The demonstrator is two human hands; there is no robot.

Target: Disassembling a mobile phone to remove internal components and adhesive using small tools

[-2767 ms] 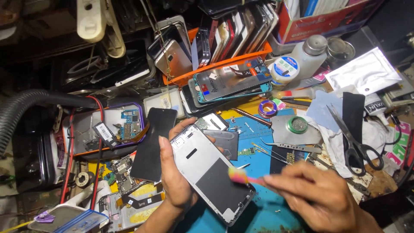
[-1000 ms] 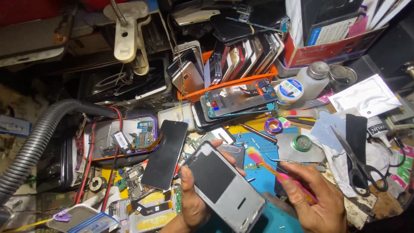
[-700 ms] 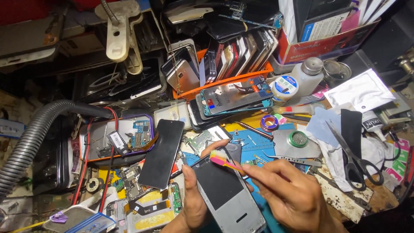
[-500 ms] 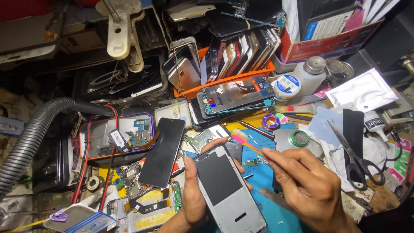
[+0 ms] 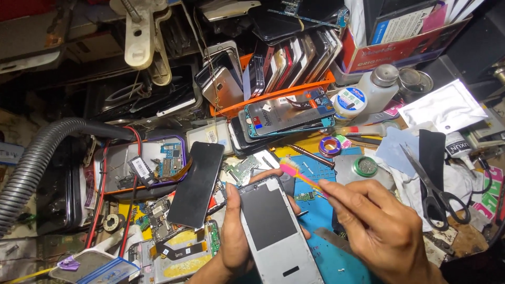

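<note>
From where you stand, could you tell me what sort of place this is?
Most likely a phone repair bench: the left hand holds an opened phone frame, stacked phones fill an orange tray, and circuit boards lie about.

- Phone repair workshop.
- Orange tray of stacked handsets.
- Bare circuit boards, scissors, blue work mat crowd the tabletop.

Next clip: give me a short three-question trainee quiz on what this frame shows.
1. True or false: the left hand holds the phone frame.
2. The right hand holds: A scissors, B a pink toothbrush, C a screwdriver?
3. Which side of the phone frame does the loose black screen lie on?

Key: 1 true. 2 B, the pink toothbrush, bristles at the frame's top edge. 3 The left; the scissors lie right.
</note>
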